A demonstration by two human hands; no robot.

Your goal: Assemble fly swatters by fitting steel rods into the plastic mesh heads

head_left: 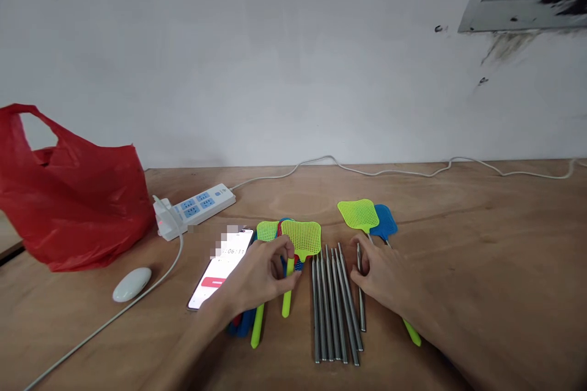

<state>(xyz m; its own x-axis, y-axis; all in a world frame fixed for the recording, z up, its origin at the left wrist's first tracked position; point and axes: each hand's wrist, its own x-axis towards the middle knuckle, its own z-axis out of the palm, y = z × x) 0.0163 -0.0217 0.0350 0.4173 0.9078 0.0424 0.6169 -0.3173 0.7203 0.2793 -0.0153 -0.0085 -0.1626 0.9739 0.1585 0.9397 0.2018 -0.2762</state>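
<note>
- Head view, nearest first: seven bare steel rods (334, 323), slim, round and shiny, lie side by side on the wood-grain tabletop (495, 256), right between the hands.
- One more, the loose rod (362, 305), sits just right of that row, under the right hand (387, 271). Fingers curl around its upper part, thumb and forefinger apart; can't tell if it's actually gripped.
- Left hand (263, 271) has thumb and forefinger over the smooth lime handle of a swatter (300, 239). Can't tell if they're squeezing.
- That one's got a plastic mesh head, rounded square, on a pile with another lime one plus blue and red bits, too overlapped to count.
- Two more past the right hand: one lime swatter (358, 215), one blue swatter (385, 221).
- Left side: one lit phone (220, 271), one glossy oval mouse (132, 284).
- Further back: one white power strip (215, 202), one crinkly red plastic bag (77, 195).
- Behind it all, a plain wall (293, 60).
</note>
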